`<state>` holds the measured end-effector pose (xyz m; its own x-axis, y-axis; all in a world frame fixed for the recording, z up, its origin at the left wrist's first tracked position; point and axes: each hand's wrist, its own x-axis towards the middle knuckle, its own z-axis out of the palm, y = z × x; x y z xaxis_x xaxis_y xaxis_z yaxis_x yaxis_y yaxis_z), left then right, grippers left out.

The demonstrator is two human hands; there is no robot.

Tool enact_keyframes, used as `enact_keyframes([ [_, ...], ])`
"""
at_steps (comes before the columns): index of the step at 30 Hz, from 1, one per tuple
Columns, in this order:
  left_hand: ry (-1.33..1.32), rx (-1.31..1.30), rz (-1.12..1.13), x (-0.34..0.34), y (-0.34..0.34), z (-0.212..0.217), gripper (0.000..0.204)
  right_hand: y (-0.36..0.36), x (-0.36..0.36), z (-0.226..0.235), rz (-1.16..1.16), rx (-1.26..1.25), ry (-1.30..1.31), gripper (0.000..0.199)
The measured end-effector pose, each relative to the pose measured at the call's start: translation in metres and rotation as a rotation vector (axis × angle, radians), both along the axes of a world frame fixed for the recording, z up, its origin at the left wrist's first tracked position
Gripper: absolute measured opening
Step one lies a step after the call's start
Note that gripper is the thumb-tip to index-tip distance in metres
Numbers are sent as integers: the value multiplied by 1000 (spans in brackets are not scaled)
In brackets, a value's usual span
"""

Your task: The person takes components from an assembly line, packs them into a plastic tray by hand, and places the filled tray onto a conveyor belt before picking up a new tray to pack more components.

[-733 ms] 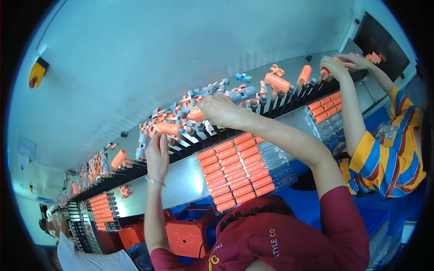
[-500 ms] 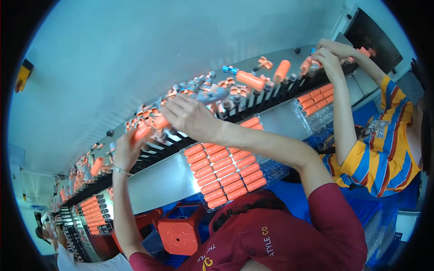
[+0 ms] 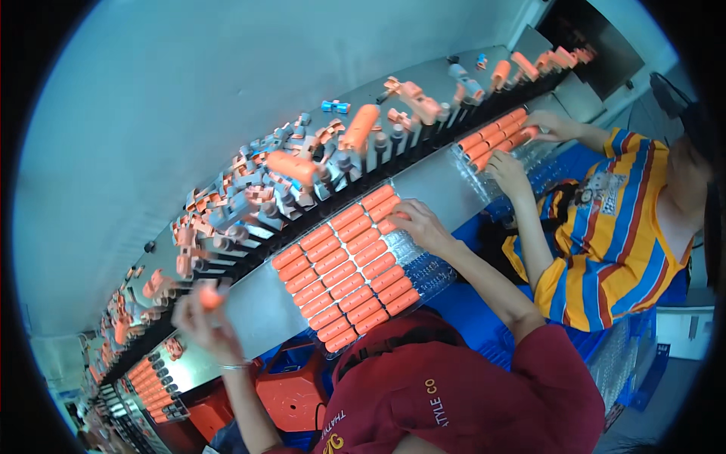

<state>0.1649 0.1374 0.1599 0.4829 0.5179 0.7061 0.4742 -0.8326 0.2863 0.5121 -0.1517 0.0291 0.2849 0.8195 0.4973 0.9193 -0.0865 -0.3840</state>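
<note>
My right hand (image 3: 425, 228) pinches an orange cylinder (image 3: 397, 219) at the right side of a clear plastic tray (image 3: 408, 253). Rows of orange cylinders (image 3: 346, 286) fill most of that tray. To the left, in front of the rack, my left hand (image 3: 206, 327) is raised and smeared by motion. Between its fingers shows a short orange cylindrical piece (image 3: 212, 296). Beyond both hands runs a long black rack (image 3: 333, 203) with upright dark pegs, some carrying orange cylinders (image 3: 360, 127).
Orange and grey clip-like parts (image 3: 249, 178) lie heaped behind the rack. On the right, a co-worker in a striped shirt (image 3: 620, 227) handles another tray of cylinders (image 3: 491, 140). A further filled tray (image 3: 155, 390) lies far left. Red stools (image 3: 291, 390) stand below the bench.
My right hand has come down from the rack to the tray with a cylinder. My left hand has moved down, toward me. The co-worker's hands have moved from the rack to their tray.
</note>
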Motion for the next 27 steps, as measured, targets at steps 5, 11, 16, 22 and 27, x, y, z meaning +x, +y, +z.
enact_keyframes([
  [5, 211, -395, -497, 97, -116, -59, 59, -17, -1, 5, -323, 207, 393, 28],
  [11, 257, -256, -676, 225, -173, -114, 61, -36, -9, 7, -478, 307, 434, 25],
  [16, 512, -61, -558, 215, -185, -139, 54, -38, -14, 28, -485, 299, 502, 20],
  [22, 443, -282, -548, 148, -169, -90, 61, 36, -29, 143, -117, 317, 681, 21],
  [27, 390, -330, -238, 39, -123, -96, 61, 138, -76, 201, 173, 110, 442, 23],
])
